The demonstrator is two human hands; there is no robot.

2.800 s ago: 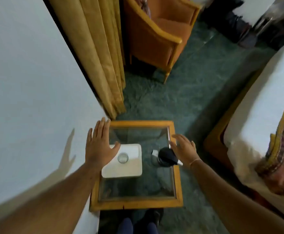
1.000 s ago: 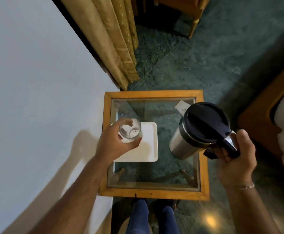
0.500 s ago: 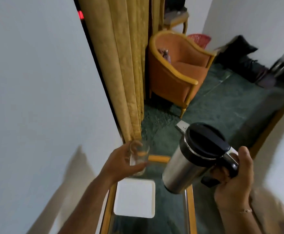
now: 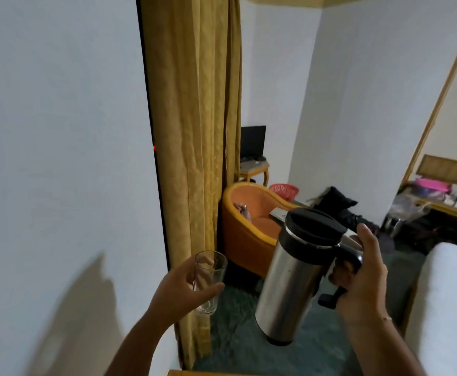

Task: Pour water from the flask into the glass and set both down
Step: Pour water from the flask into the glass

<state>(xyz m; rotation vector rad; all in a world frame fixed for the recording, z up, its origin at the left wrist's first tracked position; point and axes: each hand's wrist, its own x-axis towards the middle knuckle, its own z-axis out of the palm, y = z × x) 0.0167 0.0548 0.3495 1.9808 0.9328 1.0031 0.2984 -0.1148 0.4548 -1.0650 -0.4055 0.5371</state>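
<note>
My left hand [image 4: 182, 287] holds a clear, empty-looking drinking glass [image 4: 210, 280] upright in the air, fingers wrapped around its side. To its right, my right hand [image 4: 363, 278] grips the black handle of a steel flask [image 4: 292, 283] with a black lid and a spout pointing away from me. The flask is held up, nearly upright and slightly tilted. Glass and flask are apart, with a gap between them. No water is seen flowing.
Only a sliver of the wooden table edge [image 4: 208, 373] shows at the bottom. A yellow curtain [image 4: 194, 131] hangs ahead beside a white wall. An orange armchair [image 4: 249, 226] stands behind the flask, and a white bed [image 4: 444, 308] lies on the right over green carpet.
Both hands lifted the glass and flask off the table and raised them higher. The view tilted up, so the table and white tray dropped out of sight.
</note>
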